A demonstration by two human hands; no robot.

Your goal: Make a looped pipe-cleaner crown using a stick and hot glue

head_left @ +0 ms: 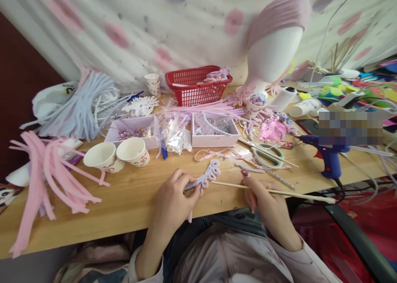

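Between the thumb and fingers of my left hand (pixel 176 198) is a looped lavender pipe-cleaner piece (pixel 211 172), its curled loops sticking out to the upper right. A short pinkish tail hangs below that hand. My right hand (pixel 262 196) closes round a thin wooden stick (pixel 232 185); one tip points at the loops and the pale, thicker end reaches out to the right. Just beyond my right hand lie a short lavender pipe-cleaner scrap (pixel 249 168), a silvery twisted stem (pixel 276 176) and green-handled scissors (pixel 268 154).
Two paper cups (pixel 133 151), a bead box (pixel 133 130) and another white box (pixel 215 139) stand behind my hands. Pink strips (pixel 58 171) spread at left. A blue glue gun (pixel 330 154) with a cord is at right, a red basket (pixel 198 86) and mannequin head (pixel 274 51) at the back.
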